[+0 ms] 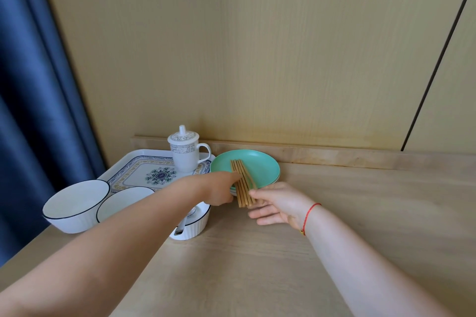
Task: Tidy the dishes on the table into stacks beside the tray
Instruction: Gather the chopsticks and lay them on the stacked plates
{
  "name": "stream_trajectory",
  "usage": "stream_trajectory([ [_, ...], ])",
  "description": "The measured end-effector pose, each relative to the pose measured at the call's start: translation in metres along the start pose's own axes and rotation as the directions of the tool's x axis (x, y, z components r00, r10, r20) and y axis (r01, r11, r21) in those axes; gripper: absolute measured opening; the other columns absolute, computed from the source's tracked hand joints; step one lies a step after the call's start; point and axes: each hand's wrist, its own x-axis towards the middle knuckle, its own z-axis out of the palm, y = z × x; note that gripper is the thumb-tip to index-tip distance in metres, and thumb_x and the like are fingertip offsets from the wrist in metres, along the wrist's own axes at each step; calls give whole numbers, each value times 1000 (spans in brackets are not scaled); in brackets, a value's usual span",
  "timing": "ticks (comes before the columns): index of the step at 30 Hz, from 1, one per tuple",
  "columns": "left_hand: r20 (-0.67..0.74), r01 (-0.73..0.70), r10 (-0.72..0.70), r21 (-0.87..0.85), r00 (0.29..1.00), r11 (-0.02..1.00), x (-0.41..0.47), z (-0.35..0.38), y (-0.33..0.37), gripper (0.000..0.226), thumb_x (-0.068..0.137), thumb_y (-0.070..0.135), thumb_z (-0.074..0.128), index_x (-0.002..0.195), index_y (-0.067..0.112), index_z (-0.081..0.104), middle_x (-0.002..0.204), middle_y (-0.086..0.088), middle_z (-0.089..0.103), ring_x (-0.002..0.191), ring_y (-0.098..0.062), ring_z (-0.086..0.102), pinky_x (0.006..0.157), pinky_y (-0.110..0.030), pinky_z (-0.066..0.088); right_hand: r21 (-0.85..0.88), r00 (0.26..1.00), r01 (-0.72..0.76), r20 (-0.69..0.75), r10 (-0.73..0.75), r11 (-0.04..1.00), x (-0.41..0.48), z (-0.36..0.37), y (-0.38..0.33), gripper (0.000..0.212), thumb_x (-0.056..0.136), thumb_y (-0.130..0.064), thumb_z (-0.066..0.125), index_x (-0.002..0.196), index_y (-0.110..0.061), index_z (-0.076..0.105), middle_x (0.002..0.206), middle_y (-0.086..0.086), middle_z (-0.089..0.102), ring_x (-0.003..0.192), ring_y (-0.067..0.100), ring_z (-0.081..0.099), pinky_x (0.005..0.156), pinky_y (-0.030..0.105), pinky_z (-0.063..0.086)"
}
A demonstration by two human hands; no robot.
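A stack of green plates (260, 166) sits right of the patterned tray (139, 172). Several wooden chopsticks (242, 183) lie across the top plate, their near ends sticking out over the rim. My left hand (219, 189) touches the bundle from the left, fingers curled against it. My right hand (274, 203) touches the chopsticks' near ends from the right, fingers spread. Whether either hand truly grips them is unclear. Two white bowls with dark rims (74, 204) (121, 203) stand left of my arm. A smaller ribbed white bowl (195, 225) holds a spoon, partly hidden by my forearm.
A white lidded mug (184, 153) stands on the tray's far right corner. A low wooden ledge (334, 154) and the wall close the back of the table. A blue curtain (33, 110) hangs at the left, by the table's left edge.
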Motion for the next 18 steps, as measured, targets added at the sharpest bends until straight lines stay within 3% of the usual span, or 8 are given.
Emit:
stream_trajectory([
  [5,19,3,-3,32,1000,999,1,2,-2,53,91,10,44,141,26,32,117,-10,54,97,-30,58,82,-41,51,-159,999,38,44,-31,987,-7,-6,5,70,79,-15,77,139,-6,41,107,7,69,101,23,68,84,35,58],
  [11,9,-17,17,31,1000,999,6,6,1,54,92,8,43,143,21,31,113,-8,55,87,-22,53,70,-31,43,-231,994,109,8,-110,967,-6,1,6,79,75,-5,78,143,-8,37,122,11,60,95,23,70,87,34,57],
  [15,-12,-26,26,23,1000,999,6,8,0,47,91,7,43,136,17,37,97,-7,52,80,-22,52,65,-33,41,-244,992,123,17,-123,962,-5,5,5,76,77,-5,76,142,-9,37,104,4,63,88,21,69,85,33,56],
  [18,-28,-17,17,4,999,1000,0,4,-3,51,91,7,42,139,21,36,105,-11,57,84,-25,55,70,-38,46,-293,993,120,14,-121,949,-12,5,0,77,79,-11,76,144,-13,35,102,-1,64,95,22,69,84,33,55],
])
